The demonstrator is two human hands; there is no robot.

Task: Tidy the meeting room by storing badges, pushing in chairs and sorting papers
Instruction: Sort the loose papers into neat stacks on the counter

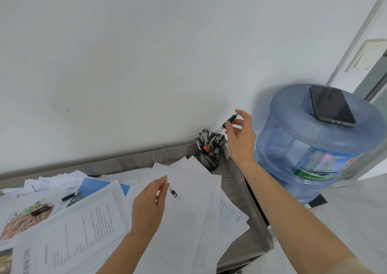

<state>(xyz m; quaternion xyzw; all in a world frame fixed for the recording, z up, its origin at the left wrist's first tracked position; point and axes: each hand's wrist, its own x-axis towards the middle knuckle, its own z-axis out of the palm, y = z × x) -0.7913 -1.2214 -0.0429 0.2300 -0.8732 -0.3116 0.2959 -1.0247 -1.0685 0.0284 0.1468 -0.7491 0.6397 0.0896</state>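
Note:
Loose white papers (184,202) and printed sheets (79,221) lie scattered over the grey table (129,162). My right hand (240,135) pinches a black pen (227,124) just above a black mesh pen holder (209,158) crammed with several pens at the table's far right corner. My left hand (150,202) hovers low over the papers and pinches another pen (172,191) whose dark tip sticks out to the right.
A blue water jug (310,158) stands right of the table with a dark phone (332,106) lying on top. Another black pen (70,196) and a small dark object (40,210) lie on photo prints at the left. A white wall runs behind.

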